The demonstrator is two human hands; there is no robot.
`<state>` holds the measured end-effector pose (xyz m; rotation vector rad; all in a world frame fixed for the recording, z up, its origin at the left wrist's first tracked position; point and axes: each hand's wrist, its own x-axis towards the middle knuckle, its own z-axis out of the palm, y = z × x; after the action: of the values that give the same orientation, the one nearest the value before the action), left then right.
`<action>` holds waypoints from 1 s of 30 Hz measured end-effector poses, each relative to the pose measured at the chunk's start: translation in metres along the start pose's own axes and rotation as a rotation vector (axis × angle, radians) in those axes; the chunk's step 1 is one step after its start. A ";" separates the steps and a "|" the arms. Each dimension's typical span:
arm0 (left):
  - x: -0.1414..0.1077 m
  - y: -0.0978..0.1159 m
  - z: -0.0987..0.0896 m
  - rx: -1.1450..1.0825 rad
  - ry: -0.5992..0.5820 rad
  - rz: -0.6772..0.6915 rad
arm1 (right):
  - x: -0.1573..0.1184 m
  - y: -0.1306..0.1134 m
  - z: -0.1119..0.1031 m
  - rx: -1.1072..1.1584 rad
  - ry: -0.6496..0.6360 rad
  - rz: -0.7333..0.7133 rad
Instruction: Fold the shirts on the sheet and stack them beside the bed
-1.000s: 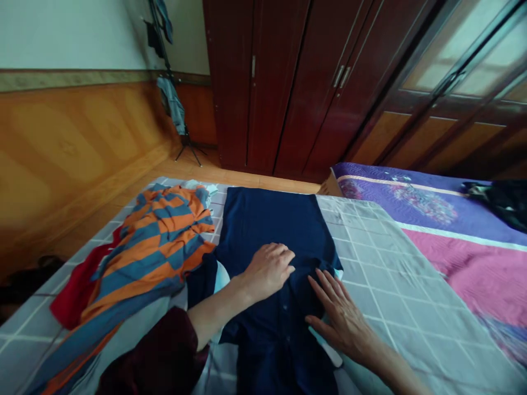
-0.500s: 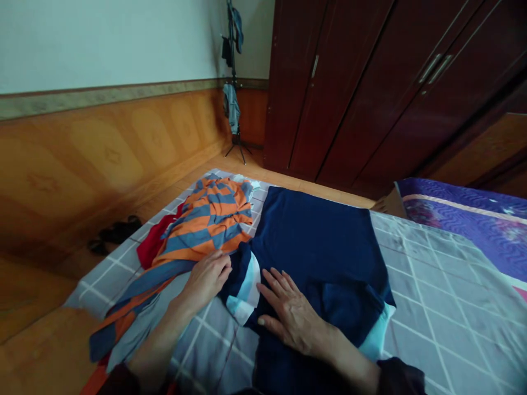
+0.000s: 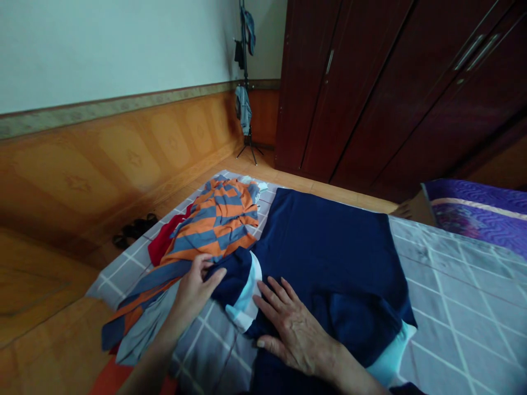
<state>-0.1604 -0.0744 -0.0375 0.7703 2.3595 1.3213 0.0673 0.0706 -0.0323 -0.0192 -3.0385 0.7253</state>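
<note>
A navy shirt with light blue and white trim lies spread on the bed. One sleeve reaches left, and the other is folded over the body at the lower right. My left hand has the end of the left sleeve between thumb and fingers. Pressed flat on the shirt beside the light trim is my right hand, fingers stretched out and holding nothing. Left of the shirt, close by my left hand, an orange and grey striped garment lies crumpled over red and grey cloth.
The bed has a grey checked sheet. Behind it are a dark red wardrobe and a coat stand with clothes. A purple quilted cover and a cardboard box are at the right. Dark shoes lie on the floor.
My left hand has moved slightly left, drawing the sleeve outward, and its thumb now shows apart from the fingers. My right hand stays flat on the shirt. The view has turned a little left.
</note>
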 end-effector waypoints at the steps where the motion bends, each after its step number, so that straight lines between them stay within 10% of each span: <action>1: -0.001 0.000 0.004 0.052 0.000 0.019 | 0.000 0.000 0.000 0.009 -0.006 -0.003; 10: 0.003 0.026 -0.004 -0.125 0.045 0.126 | -0.004 -0.003 -0.004 0.156 0.022 -0.014; 14: -0.008 0.082 0.026 -0.189 -0.053 0.259 | -0.005 -0.001 -0.008 0.416 0.311 0.147; 18: -0.034 0.110 0.065 -0.160 -0.398 0.369 | -0.003 0.015 -0.012 0.775 0.655 0.491; 24: -0.070 0.069 0.061 0.116 -0.328 0.589 | 0.002 0.045 -0.002 0.969 0.682 0.717; 30: -0.085 0.039 0.064 0.289 -0.198 0.498 | 0.006 0.048 -0.011 0.827 0.671 0.664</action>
<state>-0.0474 -0.0655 -0.0351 1.5778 2.3059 1.0089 0.0618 0.1189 -0.0443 -1.0294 -1.8936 1.5438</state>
